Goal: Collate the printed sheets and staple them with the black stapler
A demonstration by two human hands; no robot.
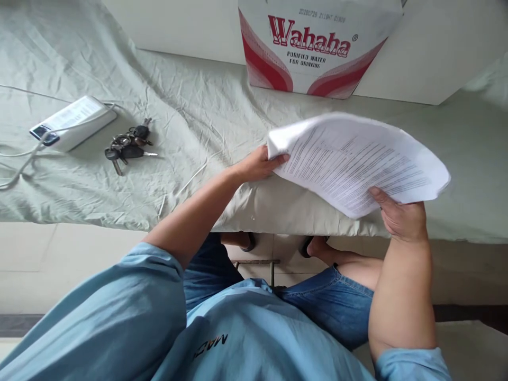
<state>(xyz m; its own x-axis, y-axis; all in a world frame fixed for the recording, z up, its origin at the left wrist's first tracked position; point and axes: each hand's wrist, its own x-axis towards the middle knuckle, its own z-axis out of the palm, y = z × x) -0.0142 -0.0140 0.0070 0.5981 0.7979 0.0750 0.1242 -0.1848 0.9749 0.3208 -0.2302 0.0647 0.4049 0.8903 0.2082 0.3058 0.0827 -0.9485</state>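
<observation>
A stack of printed paper sheets [337,164] is held up above the cloth-covered table, bowed and tilted, with lines of small text on its top page. My left hand [260,163] grips its left corner, the thumb on the printed side. At the lower right edge, my right hand [402,211] is closed on the same sheets, its thumb lying over the text. The other fingers of both hands are mostly hidden behind or under the paper. How many sheets there are I cannot tell.
A white and red Wahaha water carton [313,53] stands at the back against a white surface. To the left lie a white power bank [75,124] with cables and a bunch of keys [129,145]. Wrinkled pale green cloth [190,132] covers the table to its front edge.
</observation>
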